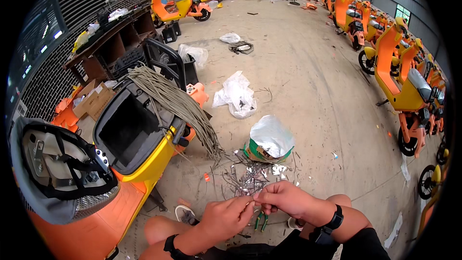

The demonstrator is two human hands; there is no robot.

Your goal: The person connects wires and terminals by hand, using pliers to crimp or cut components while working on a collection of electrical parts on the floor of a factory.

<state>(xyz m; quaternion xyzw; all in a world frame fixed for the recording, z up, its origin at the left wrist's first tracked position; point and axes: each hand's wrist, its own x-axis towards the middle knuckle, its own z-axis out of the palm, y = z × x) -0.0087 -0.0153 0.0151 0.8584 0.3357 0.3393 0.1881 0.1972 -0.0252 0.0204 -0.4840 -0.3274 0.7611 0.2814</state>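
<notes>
1. Between the fingertips of the left hand (228,215) and the right hand (287,200), which almost meet, a small, thin piece (253,199) appears to be pinched. Both grips are narrow, thumb against finger; the piece is mostly covered, so its kind and whether it is finished cannot be told.

2. Just beneath the right hand, a pair of green-handled pliers (265,222) is left unheld, its head hidden by the fingers.

3. Just beyond the hands, the concrete floor is littered with thin, dark, stick-like scraps (239,179) and small white scraps (278,169). From this litter, a fair amount of work is judged to be done.

4. Behind the scraps, a green round container with a crumpled white plastic liner (273,136) is placed; its contents are not clearly shown.

5. Ahead and to the left of the hands, a thick bundle of long grey-green strands (166,97) is draped over a yellow-and-orange scooter (153,164). If these are the supply, much is judged to be left.

6. Far ahead to the right, orange-and-yellow scooters (403,86) are parked in a long row.
</notes>
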